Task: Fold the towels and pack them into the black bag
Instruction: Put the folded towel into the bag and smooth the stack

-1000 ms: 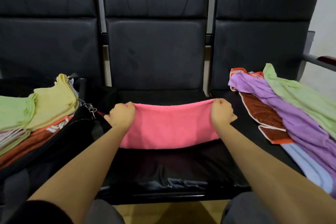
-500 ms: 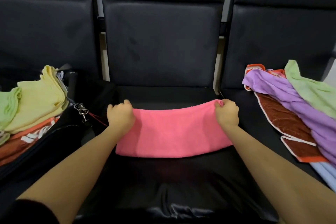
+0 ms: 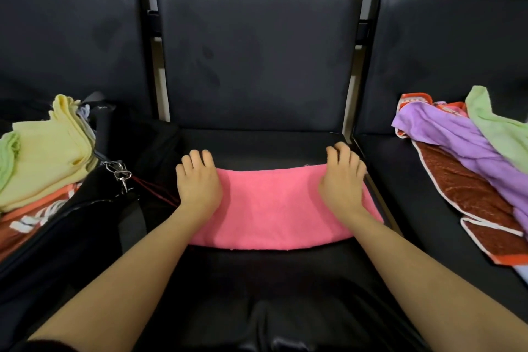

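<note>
A pink towel point(image 3: 271, 208), folded into a wide strip, lies flat on the middle black seat point(image 3: 257, 280). My left hand point(image 3: 197, 180) rests palm down on its left end, fingers loosely spread past the far edge. My right hand point(image 3: 341, 177) presses the right end the same way. The black bag point(image 3: 85, 223) stands open on the left seat, holding folded towels: yellow point(image 3: 48, 157), green point(image 3: 8, 154) and orange point(image 3: 34, 217).
Unfolded towels are heaped on the right seat: purple point(image 3: 463, 151), light green point(image 3: 500, 128), and brown with an orange border point(image 3: 471, 197). A metal clip point(image 3: 118, 171) hangs on the bag. Black seat backs point(image 3: 257, 60) rise behind.
Both hands let go of the towel's far corners and now lie flat on its ends. The towel has settled onto the seat. The camera has moved closer and lower.
</note>
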{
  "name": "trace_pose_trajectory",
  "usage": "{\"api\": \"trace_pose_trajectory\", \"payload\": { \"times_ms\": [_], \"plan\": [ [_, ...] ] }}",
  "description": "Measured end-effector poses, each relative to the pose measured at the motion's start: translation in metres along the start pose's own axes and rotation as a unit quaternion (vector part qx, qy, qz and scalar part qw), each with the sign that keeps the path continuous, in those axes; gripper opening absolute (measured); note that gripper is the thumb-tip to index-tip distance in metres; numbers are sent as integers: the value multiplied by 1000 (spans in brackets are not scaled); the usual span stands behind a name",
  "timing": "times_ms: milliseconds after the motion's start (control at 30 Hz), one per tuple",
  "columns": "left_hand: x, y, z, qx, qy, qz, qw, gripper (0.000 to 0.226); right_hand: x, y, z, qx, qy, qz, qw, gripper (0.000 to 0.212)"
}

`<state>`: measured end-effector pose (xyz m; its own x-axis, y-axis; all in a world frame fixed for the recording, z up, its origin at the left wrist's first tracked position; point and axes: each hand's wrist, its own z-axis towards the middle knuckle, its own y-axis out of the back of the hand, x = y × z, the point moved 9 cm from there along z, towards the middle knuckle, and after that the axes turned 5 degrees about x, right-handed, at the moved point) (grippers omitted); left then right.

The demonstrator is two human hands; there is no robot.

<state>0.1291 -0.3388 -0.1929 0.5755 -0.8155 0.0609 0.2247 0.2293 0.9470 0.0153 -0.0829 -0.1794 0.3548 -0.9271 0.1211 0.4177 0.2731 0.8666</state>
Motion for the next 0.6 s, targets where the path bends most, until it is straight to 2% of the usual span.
{"api": "trace_pose_trajectory", "payload": {
  "times_ms": [67, 167, 300, 367, 600],
  "plan": [
    [-4, 8, -13, -6, -12, -16, 1000, 41, 22, -4, -7, 48, 63, 53, 995, 53],
    [-10, -2, -38, 60, -10, -26, 998, 35, 47, -28, -27, 175, 124, 129, 968, 53],
    [-5, -12, -64, 85, -1, -15, 996, 34, 49, -59, -54, 313, 137, 48, 939, 52],
    [-6, -21, -75, 116, -8, 3, 993, 34, 39, -55, -58, 322, 113, 51, 938, 51],
    [-21, -23, -83, 168, 26, -29, 985, 33, 11, -27, -60, 235, 62, 76, 967, 34]
  ]
}}
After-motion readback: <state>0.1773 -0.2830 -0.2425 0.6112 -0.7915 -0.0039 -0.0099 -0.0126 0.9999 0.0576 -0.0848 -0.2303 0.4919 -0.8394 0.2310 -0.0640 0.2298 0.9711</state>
